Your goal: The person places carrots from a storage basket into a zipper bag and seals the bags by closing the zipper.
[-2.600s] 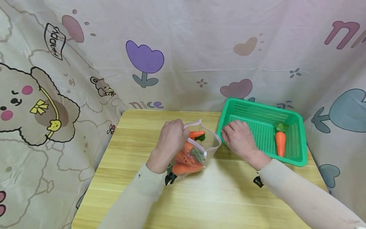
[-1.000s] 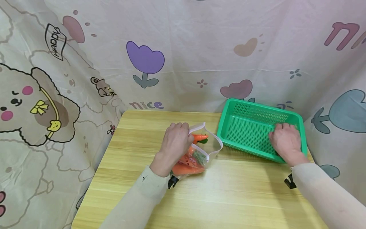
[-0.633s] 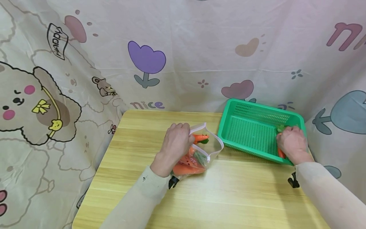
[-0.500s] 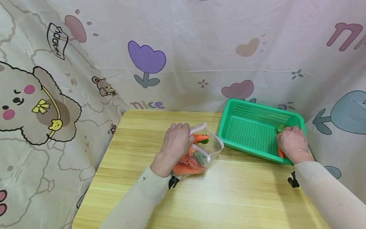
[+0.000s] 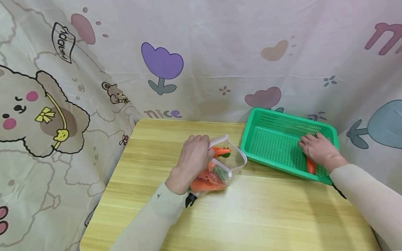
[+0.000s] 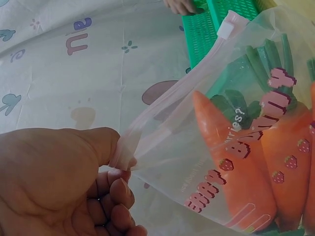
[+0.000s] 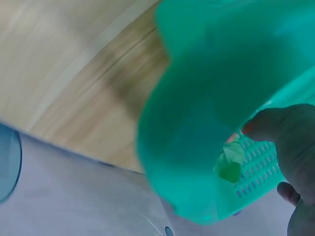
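Note:
My left hand (image 5: 195,158) pinches the rim of a clear zip bag (image 6: 170,177) between thumb and curled fingers. Several orange carrots (image 6: 285,157) with green tops fill the bag, and its mouth gapes toward the right in the head view. Inside the green basket (image 5: 267,163) my right hand (image 5: 320,149) is over a single carrot (image 5: 311,166), covering its upper part in the head view. The right wrist view shows thumb and fingers spread apart, close by the carrot's green leaves (image 7: 230,164). The basket's wall fills much of that view.
The basket stands at the back right of a wooden table (image 5: 251,216), against a patterned curtain (image 5: 207,52). Another patterned curtain (image 5: 106,146) hangs along the left side. A white slider (image 6: 225,29) sits at one end of the bag's zip.
My right hand moved from beside the bag into the basket, onto the carrot, and its fingers now reach further toward the back. The left hand keeps the bag, shifted slightly right.

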Tool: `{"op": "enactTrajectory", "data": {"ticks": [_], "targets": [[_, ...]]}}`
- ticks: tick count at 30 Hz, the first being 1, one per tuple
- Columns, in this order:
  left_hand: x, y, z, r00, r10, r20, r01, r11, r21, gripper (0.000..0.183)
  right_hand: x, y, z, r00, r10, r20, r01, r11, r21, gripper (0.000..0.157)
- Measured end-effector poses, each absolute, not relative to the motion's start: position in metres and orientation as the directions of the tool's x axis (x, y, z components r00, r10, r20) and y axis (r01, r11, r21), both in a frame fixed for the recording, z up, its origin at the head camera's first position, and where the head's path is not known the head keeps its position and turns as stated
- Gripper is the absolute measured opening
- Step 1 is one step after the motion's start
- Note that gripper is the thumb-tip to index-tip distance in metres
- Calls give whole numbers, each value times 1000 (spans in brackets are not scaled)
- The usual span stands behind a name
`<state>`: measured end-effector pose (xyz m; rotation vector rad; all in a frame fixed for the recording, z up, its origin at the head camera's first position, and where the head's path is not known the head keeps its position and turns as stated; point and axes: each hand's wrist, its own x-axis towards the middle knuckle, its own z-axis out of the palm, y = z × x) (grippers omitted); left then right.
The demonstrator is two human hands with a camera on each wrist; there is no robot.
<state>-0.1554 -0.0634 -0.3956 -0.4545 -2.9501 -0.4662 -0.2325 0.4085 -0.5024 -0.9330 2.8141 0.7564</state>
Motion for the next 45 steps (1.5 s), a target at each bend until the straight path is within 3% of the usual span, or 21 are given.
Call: {"op": "enactTrajectory", "data": {"ticks": [4, 14, 20, 22, 27, 31, 37, 45], "targets": [[-156, -62, -396, -950, 271, 156, 306, 908, 286, 8, -236, 415, -513, -773, -579, -261, -626, 628, 462, 50], [-158, -62, -397, -946, 279, 162, 315, 910, 271, 9, -247, 427, -524, -778, -564, -276, -623, 638, 453, 40], [-158, -60, -397, -945, 288, 158, 321, 907, 271, 7, -253, 429, -520, -798, -538, -272, -600, 668, 439, 46], [-158, -60, -397, -946, 286, 150, 318, 908, 273, 7, -253, 431, -521, -819, -516, -252, -573, 709, 412, 46], [-158, -59, -396, -949, 282, 139, 310, 911, 272, 8, -253, 429, -527, -882, -426, -201, -468, 841, 272, 25], [-159, -59, -397, -947, 285, 147, 316, 911, 266, 8, -254, 419, -532, -916, -359, -178, -387, 908, 159, 33], [-158, -59, -397, -947, 286, 147, 317, 909, 269, 7, -251, 410, -535, -947, -278, -161, -295, 951, 89, 43], [-157, -60, -396, -949, 273, 157, 308, 908, 285, 5, -246, 393, -530, -959, -282, -35, -279, 958, -62, 52]]}}
